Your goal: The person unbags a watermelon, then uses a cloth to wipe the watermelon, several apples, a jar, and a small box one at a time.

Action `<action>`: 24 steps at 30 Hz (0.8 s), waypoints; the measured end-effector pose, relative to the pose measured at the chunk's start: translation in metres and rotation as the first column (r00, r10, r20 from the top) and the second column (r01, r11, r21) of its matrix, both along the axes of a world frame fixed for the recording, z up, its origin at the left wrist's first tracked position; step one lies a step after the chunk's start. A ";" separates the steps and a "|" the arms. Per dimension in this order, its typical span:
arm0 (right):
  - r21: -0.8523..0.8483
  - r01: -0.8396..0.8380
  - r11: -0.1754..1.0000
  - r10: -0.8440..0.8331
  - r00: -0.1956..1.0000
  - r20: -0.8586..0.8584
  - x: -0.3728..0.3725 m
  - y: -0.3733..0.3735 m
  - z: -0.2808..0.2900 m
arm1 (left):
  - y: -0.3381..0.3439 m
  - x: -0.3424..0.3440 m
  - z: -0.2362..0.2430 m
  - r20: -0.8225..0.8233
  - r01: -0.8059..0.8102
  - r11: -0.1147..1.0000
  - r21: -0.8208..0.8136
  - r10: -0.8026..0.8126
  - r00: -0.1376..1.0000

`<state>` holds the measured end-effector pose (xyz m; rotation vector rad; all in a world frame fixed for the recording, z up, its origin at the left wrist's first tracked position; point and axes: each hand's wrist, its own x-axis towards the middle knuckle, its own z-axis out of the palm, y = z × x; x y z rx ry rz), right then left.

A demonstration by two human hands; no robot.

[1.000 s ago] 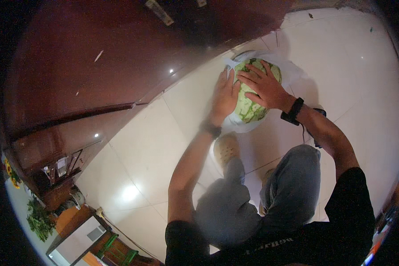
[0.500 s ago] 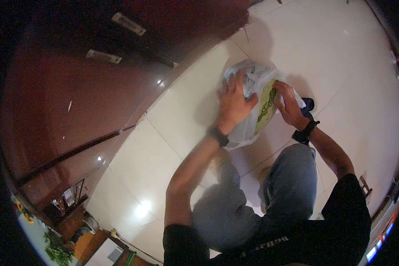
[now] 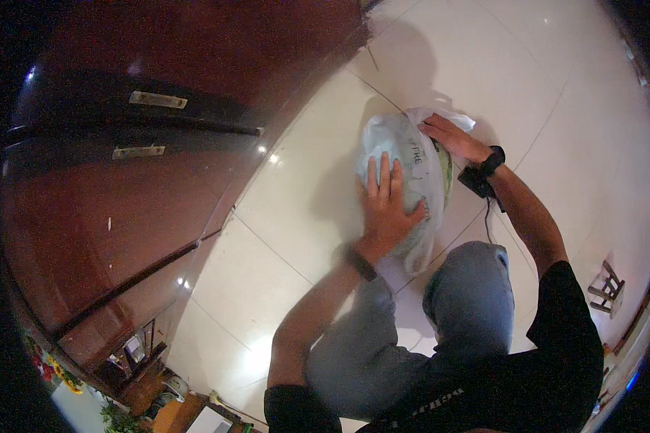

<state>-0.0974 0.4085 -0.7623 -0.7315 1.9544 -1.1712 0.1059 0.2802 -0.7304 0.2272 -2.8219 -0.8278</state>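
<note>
A watermelon [image 3: 444, 176] sits on the tiled floor in a translucent white plastic bag [image 3: 419, 245], its green rind showing at the right side. My left hand [image 3: 388, 209] lies spread over the near left part of the bag, fingers apart. My right hand [image 3: 455, 138] has its fingers on the bag's upper right edge, closed on the plastic. Just right of the bag, by my right wrist, is a black object [image 3: 475, 184] with a cord, too unclear to name.
A glossy dark red cabinet [image 3: 115, 216] runs along the left. A small wooden stool [image 3: 607, 289] stands at the right. At the lower left are plants [image 3: 119, 418] and flowers [image 3: 65, 375]. My bent knee [image 3: 469, 289] is close below the bag.
The bag now covers much more of the watermelon. My left hand has shifted lower over the bag, and my right hand has moved from atop the melon to the bag's upper right edge.
</note>
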 end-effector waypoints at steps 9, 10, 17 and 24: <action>0.152 -0.470 0.869 0.491 0.789 -0.370 -0.025 -0.055 0.004 | 0.010 0.003 0.011 0.059 -0.005 0.996 0.084 0.000 0.998; 0.101 -0.394 0.914 0.405 0.860 -0.309 -0.020 -0.057 0.008 | 0.008 0.005 0.011 0.039 -0.008 0.991 0.134 0.003 0.999; -0.115 -0.370 0.922 0.387 0.884 0.261 -0.051 -0.045 -0.003 | -0.051 0.005 0.014 0.220 -0.256 0.556 0.791 0.133 0.966; 0.277 -0.445 0.852 0.486 0.869 -0.099 -0.052 -0.063 -0.019 | -0.036 -0.022 -0.008 0.266 -0.280 0.105 0.954 0.130 0.955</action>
